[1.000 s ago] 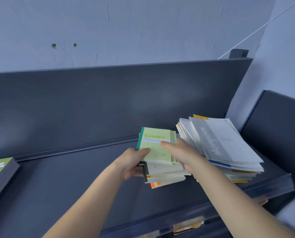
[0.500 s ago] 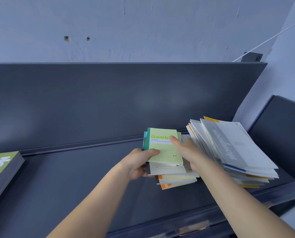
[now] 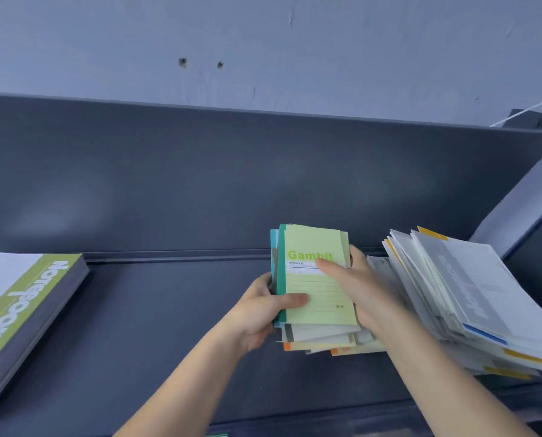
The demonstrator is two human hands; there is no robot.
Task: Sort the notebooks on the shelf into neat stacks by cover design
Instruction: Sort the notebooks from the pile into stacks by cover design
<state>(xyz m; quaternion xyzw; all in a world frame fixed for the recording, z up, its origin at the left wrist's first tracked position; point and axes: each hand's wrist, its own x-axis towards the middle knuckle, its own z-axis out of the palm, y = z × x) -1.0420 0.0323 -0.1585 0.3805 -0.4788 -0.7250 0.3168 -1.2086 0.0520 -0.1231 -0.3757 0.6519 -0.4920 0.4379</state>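
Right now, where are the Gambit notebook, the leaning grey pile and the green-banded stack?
Gambit notebook (image 3: 321, 298), head view, pale green cover below the title.
leaning grey pile (image 3: 471, 285), head view, grey band of its top cover.
green-banded stack (image 3: 14, 307), head view, green band on its top cover.

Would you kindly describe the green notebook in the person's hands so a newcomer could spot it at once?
On the dark grey shelf, right of centre, the left hand and right hand grip a small uneven pile. The notebook on top is it: pale green, teal spine, the word Gambit, unlike the larger grey-and-white covers fanned to its right.
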